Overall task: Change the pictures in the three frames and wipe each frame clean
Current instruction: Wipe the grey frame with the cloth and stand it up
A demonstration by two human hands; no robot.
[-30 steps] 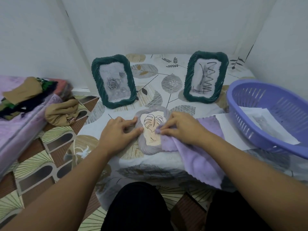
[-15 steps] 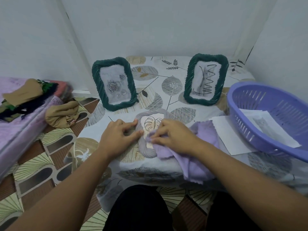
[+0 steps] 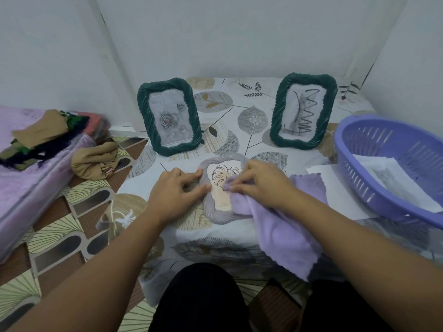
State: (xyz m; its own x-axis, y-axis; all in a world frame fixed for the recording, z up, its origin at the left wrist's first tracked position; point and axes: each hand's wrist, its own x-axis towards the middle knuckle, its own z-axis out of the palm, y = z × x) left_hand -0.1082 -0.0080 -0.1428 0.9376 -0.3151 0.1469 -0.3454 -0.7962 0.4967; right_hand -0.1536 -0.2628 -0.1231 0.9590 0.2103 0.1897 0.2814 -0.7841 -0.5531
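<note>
Two dark-clothed knees point(image 3: 199, 300) are seen at the bottom edge, with two bare forearms reaching forward over a low table point(image 3: 294, 152) covered in a leaf-patterned cloth.

A lilac cloth point(image 3: 282, 233) is draped over the table's near edge, and its upper end is bunched under the right hand point(image 3: 260, 185). The fingers of that hand are curled round the cloth and pressed onto the glass of a grey frame point(image 3: 213, 212), which lies flat on the table just in front of the person. A beige picture with a line-drawn leaf point(image 3: 221, 177) is shown inside that frame. The left hand point(image 3: 178, 191) is laid on the frame's left rim, its fingers straight and spread, with nothing clasped.

To the right, a sheet of white paper point(image 3: 345, 195) lies on the table, partly tucked under a purple slotted basket point(image 3: 393, 168) in which more printed sheets rest.

Further back, two dark green frames stand upright, well apart. A grey rose picture is held in the left green frame point(image 3: 169, 116), and a dark zigzag drawing in the right green frame point(image 3: 303, 110).

To the far left, off the table, a tan bundle of fabric point(image 3: 96, 160) lies on a patterned floor beside a purple surface point(image 3: 28, 188) on which folded clothes point(image 3: 43, 135) are piled. White walls close the scene behind.
</note>
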